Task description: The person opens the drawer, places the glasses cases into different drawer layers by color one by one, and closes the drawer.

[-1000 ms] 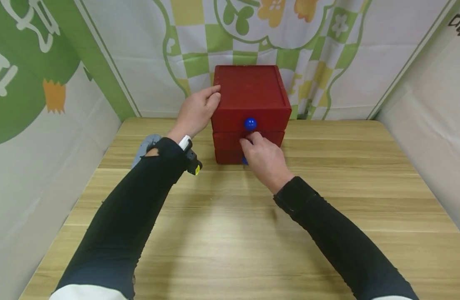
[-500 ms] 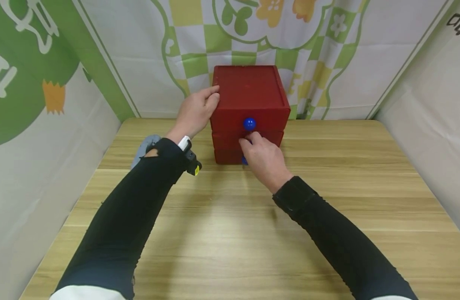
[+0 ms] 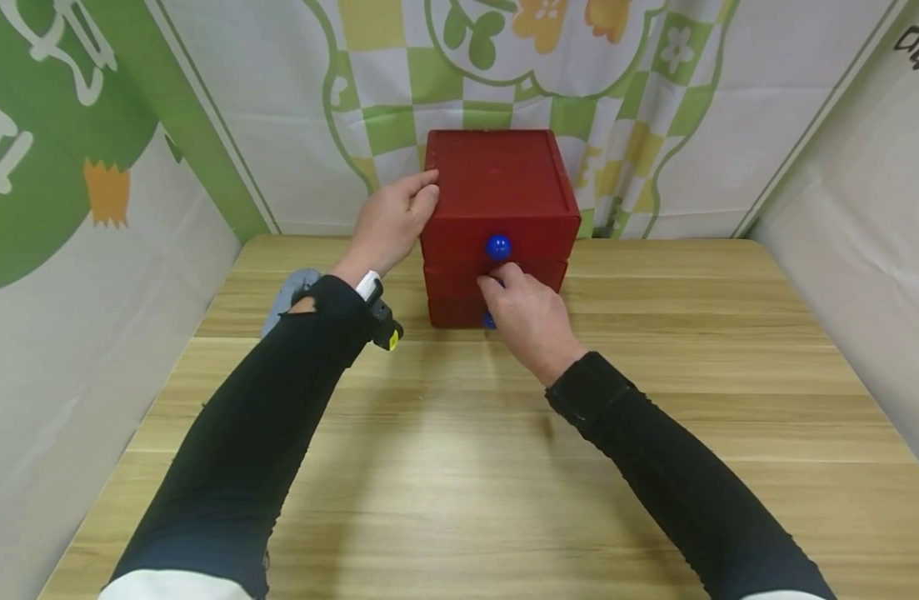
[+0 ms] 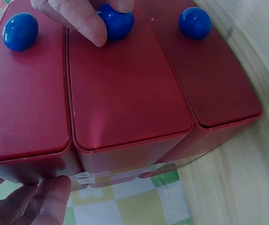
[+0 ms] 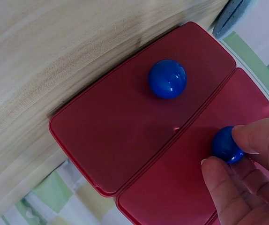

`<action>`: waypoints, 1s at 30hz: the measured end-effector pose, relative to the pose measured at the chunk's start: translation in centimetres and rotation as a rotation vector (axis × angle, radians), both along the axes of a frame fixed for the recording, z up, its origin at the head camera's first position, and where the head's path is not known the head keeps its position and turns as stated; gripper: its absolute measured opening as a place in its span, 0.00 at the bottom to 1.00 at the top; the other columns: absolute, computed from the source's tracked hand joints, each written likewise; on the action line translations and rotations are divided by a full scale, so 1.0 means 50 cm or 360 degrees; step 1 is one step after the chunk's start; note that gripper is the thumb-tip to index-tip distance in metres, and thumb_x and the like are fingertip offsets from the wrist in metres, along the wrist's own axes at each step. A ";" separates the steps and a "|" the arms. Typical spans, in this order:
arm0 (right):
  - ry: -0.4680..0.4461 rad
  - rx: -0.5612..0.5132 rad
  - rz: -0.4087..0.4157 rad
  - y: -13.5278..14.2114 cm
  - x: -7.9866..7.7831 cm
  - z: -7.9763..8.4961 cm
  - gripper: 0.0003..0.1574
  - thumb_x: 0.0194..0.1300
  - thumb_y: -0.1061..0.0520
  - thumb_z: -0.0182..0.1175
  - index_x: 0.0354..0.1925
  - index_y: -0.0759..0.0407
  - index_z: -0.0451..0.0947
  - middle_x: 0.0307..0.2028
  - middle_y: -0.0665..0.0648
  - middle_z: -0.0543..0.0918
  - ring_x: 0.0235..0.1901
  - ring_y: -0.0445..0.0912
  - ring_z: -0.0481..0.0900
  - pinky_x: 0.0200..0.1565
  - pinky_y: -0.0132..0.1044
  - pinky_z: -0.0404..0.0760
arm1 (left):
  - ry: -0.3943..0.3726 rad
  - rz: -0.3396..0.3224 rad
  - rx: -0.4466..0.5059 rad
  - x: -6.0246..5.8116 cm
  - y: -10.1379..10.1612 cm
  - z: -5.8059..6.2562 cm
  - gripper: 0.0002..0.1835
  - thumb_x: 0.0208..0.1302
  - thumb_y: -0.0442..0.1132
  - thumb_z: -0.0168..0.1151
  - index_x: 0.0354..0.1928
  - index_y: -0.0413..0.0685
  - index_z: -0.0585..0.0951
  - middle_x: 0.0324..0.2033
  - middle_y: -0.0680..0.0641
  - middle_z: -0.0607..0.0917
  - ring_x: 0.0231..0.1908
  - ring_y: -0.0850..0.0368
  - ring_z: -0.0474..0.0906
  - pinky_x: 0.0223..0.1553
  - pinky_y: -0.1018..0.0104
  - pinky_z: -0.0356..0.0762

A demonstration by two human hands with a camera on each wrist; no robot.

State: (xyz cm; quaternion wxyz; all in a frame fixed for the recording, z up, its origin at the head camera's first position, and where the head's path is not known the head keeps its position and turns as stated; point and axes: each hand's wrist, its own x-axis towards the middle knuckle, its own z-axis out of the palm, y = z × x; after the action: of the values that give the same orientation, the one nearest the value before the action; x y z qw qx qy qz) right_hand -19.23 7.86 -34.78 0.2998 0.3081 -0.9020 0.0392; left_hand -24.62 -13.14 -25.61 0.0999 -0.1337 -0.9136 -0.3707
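A red three-drawer cabinet (image 3: 496, 175) stands at the back of the table, each drawer front bearing a round blue knob. The top knob (image 3: 498, 247) and bottom knob (image 5: 167, 78) are untouched. My right hand (image 3: 530, 317) pinches the middle knob (image 5: 227, 146) between thumb and fingers. The middle drawer (image 4: 130, 93) looks level with its neighbours in the left wrist view. My left hand (image 3: 395, 221) rests against the cabinet's left side, its fingers (image 4: 50, 199) fairly straight along the wall near the top edge.
A grey-blue object (image 3: 287, 300) lies on the wooden table (image 3: 459, 467) at left, partly hidden behind my left wrist. A green-and-white checked cloth (image 3: 387, 92) hangs right behind the cabinet. Pale cloth walls (image 3: 841, 200) border the table on both sides.
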 end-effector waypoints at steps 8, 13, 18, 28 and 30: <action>-0.0004 -0.0014 0.0003 0.001 -0.003 -0.003 0.15 0.67 0.62 0.57 0.52 0.60 0.80 0.43 0.60 0.79 0.32 0.52 0.79 0.33 0.44 0.84 | -0.0003 0.0004 0.0001 0.000 -0.001 -0.001 0.30 0.74 0.58 0.38 0.72 0.56 0.67 0.25 0.43 0.77 0.27 0.48 0.62 0.35 0.59 0.63; -0.0012 -0.0013 0.0003 0.001 -0.002 -0.002 0.16 0.67 0.62 0.58 0.52 0.60 0.80 0.44 0.61 0.79 0.32 0.52 0.79 0.33 0.44 0.84 | 0.0005 0.0004 0.0007 0.000 -0.001 -0.002 0.29 0.74 0.57 0.39 0.71 0.56 0.68 0.24 0.43 0.77 0.27 0.48 0.61 0.35 0.59 0.62; -0.0015 -0.0018 0.0006 0.001 -0.002 -0.002 0.16 0.66 0.62 0.58 0.52 0.60 0.80 0.44 0.61 0.79 0.32 0.52 0.79 0.33 0.45 0.84 | 0.0000 0.0004 -0.0009 -0.002 -0.001 -0.001 0.30 0.74 0.58 0.38 0.72 0.56 0.67 0.31 0.45 0.80 0.36 0.52 0.68 0.42 0.59 0.65; -0.0050 -0.0034 0.0018 0.002 -0.001 -0.002 0.17 0.67 0.62 0.58 0.53 0.59 0.79 0.45 0.60 0.79 0.34 0.52 0.79 0.34 0.46 0.84 | 0.0002 0.0014 -0.0012 -0.004 -0.001 -0.003 0.29 0.74 0.58 0.38 0.71 0.56 0.68 0.37 0.44 0.83 0.38 0.52 0.71 0.41 0.60 0.65; -0.0057 -0.0041 0.0022 0.003 0.000 -0.003 0.18 0.67 0.62 0.58 0.55 0.58 0.79 0.46 0.60 0.79 0.36 0.52 0.80 0.34 0.46 0.84 | 0.0001 0.0015 -0.0021 -0.005 -0.001 -0.002 0.30 0.74 0.58 0.38 0.71 0.57 0.68 0.46 0.45 0.84 0.47 0.56 0.72 0.45 0.61 0.65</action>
State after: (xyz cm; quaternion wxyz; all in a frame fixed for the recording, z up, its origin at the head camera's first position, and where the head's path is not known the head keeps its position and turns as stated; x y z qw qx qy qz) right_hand -19.22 8.04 -34.91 0.2873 0.3097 -0.9045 0.0584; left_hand -24.85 -13.19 -25.70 0.1010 -0.1300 -0.9166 -0.3643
